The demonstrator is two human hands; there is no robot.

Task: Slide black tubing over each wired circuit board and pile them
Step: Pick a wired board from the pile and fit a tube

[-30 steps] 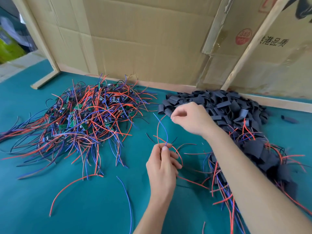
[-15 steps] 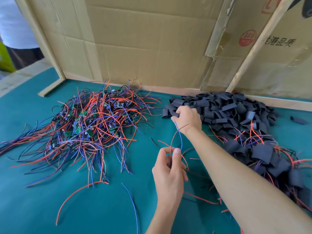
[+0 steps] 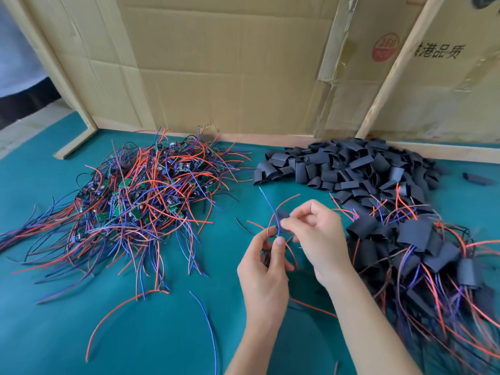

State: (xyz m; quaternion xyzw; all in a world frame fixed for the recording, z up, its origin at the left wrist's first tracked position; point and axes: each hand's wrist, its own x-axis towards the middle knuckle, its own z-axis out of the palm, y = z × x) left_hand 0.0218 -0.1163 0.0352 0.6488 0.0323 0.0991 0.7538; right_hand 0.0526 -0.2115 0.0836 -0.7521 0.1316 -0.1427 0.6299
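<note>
Between right fingers (image 3: 290, 226): black tubing (image 3: 282, 215).

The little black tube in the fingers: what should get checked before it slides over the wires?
1. Short black tubing piece pinched by the right hand: ok.
2. Red and blue wires held by the left hand: ok.
3. Wire ends inside the tube opening: cannot tell, blurred.
4. Green circuit board at the wires' base: cannot tell, hidden in the left grip.
5. Heap of loose black tubing pieces close by: ok.
6. Pile of sleeved boards on the teal table mat to the right for dropping: ok.
</note>
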